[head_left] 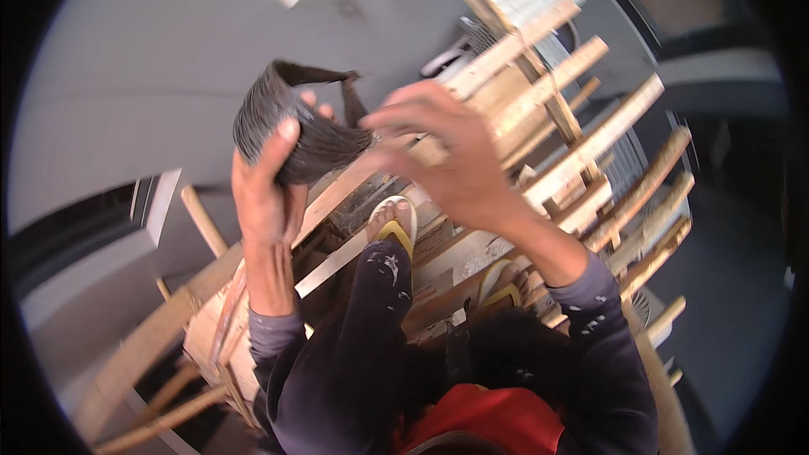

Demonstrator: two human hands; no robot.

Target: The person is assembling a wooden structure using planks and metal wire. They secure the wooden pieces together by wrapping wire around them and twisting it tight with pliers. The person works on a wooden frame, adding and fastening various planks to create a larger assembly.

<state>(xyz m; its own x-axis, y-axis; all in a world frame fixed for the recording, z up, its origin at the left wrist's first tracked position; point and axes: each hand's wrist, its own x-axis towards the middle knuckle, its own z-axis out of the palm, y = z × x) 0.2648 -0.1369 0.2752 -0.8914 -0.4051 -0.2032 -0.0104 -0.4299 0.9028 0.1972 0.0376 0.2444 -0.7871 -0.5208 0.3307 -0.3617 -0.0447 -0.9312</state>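
My left hand [268,190] grips a dark ribbed roll of flat material [286,118], raised in front of the grey wall; a loose end of it sticks out at the top. My right hand [442,152] is beside the roll with fingers spread, fingertips near its right edge, holding nothing I can see. Both arms wear dark paint-speckled sleeves. Below the hands, my feet in yellow sandals [396,223] stand on a wooden scaffold platform [472,244].
Rough timber planks and rungs [581,152] fan out to the right and below. A grey plastered wall [168,76] fills the upper left. Wooden poles [152,345] slope down at lower left. A dark opening [683,0] is at upper right.
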